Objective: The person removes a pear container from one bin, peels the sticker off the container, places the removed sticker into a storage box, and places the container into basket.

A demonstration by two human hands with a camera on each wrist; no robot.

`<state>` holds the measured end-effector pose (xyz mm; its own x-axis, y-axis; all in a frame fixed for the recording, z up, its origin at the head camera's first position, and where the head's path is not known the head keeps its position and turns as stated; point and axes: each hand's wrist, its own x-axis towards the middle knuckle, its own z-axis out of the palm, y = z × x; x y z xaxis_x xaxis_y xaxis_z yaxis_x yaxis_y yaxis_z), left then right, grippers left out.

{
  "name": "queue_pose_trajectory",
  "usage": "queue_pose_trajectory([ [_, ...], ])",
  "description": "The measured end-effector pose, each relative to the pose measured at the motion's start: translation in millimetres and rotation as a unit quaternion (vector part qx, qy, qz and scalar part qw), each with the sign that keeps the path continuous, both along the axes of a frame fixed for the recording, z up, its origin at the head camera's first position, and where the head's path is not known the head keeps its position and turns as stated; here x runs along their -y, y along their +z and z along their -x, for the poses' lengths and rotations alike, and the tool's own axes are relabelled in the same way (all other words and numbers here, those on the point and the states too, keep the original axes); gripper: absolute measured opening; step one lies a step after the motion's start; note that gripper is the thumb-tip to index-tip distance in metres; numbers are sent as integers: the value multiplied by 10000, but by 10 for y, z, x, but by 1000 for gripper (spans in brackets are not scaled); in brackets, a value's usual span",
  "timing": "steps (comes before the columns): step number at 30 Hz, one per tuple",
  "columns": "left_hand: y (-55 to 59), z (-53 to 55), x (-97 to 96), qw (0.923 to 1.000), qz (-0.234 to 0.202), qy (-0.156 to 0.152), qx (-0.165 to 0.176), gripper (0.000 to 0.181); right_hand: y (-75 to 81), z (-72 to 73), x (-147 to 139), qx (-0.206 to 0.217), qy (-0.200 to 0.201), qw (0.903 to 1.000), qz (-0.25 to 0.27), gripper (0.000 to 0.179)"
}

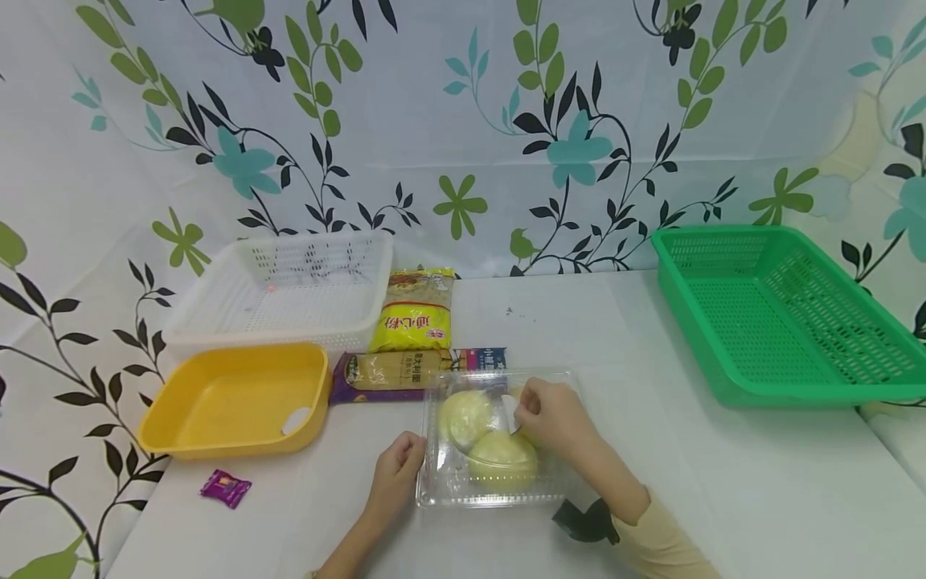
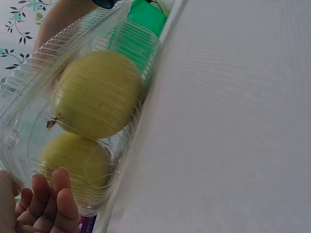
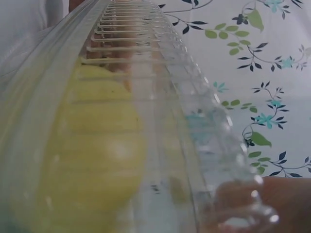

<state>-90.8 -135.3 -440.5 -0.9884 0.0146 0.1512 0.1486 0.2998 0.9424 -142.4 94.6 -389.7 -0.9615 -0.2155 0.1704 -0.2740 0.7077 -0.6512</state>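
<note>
A clear plastic clamshell box holding round yellow-green pears stands in front of the person. One pear lies near its front, another pear at its left, and a third is partly covered by the right hand. Over the lid, the right hand pinches a small white label between thumb and fingertips. The left hand grips the box's left rim, curled fingers against its side wall. In the right wrist view, the box's ribbed wall and a pear fill much of the frame.
Behind the box lie a noodle packet and a yellow pasta bag. A yellow basket and white basket stand left, a green basket right. A purple wrapped candy lies front left.
</note>
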Motion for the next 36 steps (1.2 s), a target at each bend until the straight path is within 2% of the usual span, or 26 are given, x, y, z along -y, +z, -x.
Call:
queue_pose_trajectory([
  [8,4,6,-8,10000,6,14,-50,17,25,1,-21,312,-106,9994,75,10],
  [14,-2,21,-7,9999,6,-18,-128,18,55,9,-49,276,-57,9996,7,9],
  [22,8,8,-5,9999,-80,41,66,19,73,27,-84,375,-9,9992,-130,9],
  [30,-19,23,3,9999,-107,66,-101,18,108,22,-87,435,-14,9988,-230,8],
  [36,-35,23,-9,9999,-94,95,-68,18,90,26,-120,444,-11,9986,-278,8],
])
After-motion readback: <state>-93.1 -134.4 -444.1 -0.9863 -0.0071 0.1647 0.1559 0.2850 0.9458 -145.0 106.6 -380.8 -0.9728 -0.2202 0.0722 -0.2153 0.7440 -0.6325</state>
